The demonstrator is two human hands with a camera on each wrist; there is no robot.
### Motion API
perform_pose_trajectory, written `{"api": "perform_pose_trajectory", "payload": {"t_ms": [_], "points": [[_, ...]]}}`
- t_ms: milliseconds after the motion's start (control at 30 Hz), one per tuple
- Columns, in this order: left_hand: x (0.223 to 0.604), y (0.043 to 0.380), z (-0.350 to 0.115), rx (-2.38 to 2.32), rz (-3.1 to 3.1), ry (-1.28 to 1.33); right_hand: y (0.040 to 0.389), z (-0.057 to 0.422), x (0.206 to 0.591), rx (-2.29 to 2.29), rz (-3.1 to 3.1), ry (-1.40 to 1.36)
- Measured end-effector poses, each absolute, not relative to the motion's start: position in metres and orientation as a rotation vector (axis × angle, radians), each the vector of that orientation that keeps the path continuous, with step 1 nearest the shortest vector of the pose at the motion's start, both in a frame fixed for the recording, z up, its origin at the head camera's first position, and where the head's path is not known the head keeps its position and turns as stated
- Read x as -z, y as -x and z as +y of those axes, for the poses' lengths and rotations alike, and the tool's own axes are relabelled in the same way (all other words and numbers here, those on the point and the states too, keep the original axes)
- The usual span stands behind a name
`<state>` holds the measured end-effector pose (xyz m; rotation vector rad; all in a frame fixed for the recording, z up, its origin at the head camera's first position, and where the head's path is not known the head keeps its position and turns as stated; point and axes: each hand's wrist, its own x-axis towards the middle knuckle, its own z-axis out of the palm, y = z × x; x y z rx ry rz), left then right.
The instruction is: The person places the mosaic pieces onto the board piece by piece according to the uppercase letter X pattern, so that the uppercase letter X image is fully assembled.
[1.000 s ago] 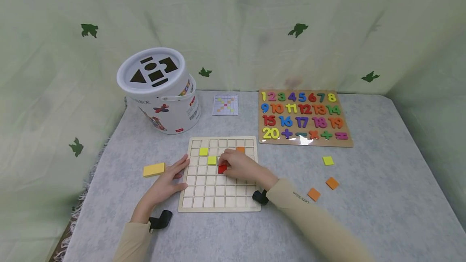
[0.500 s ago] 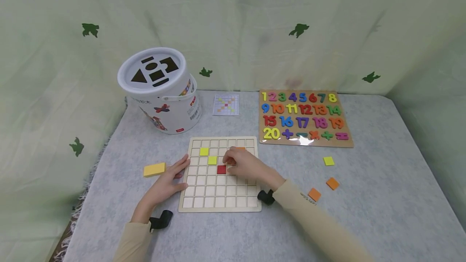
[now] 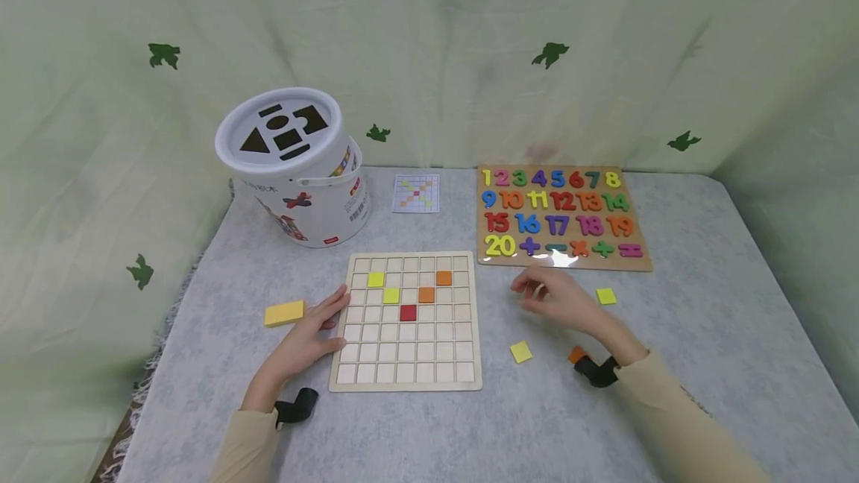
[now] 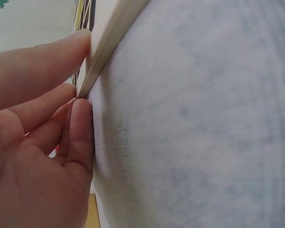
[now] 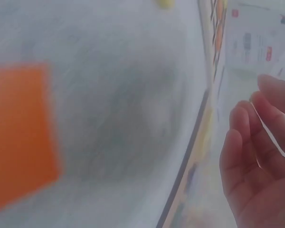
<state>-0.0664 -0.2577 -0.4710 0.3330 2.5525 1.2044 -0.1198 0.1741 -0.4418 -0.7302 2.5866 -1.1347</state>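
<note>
A pale wooden grid board (image 3: 406, 373) lies on the table, holding two yellow-green tiles, two orange tiles and a red tile (image 3: 408, 313). My left hand (image 3: 312, 332) rests at the board's left edge; in the left wrist view, thumb and fingers touch the board's side (image 4: 109, 40). Off the board to the right, my right hand (image 3: 553, 297) hovers over the table with its fingers loosely bent and nothing visible between them. Around it lie a pale yellow tile (image 3: 520, 352), a yellow-green tile (image 3: 606, 297) and an orange tile (image 3: 577, 354), partly covered by the wrist camera.
A white bucket (image 3: 315, 215) with a shape-hole lid stands at the back left. Beside it lies a small pattern card (image 3: 415, 194), and farther right a number puzzle board (image 3: 564, 218). A yellow block (image 3: 285, 313) sits by my left hand.
My right hand has left the red tile in its cell and moved right, off the board. This uncovers an orange tile on the grid and the pale yellow tile. My left hand stays put.
</note>
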Motion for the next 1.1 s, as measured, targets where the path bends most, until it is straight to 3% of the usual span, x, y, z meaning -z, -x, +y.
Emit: {"api": "perform_pose_trajectory", "payload": {"t_ms": [467,1100], "points": [[0.470,0.067,-0.258,-1.200,2.554,-0.343,0.079,0.240,0.448,1.115,2.559,0.643],[0.470,0.066,-0.258,-1.192,2.564,-0.336,0.050,0.250,0.463,0.905,2.536,0.677]]}}
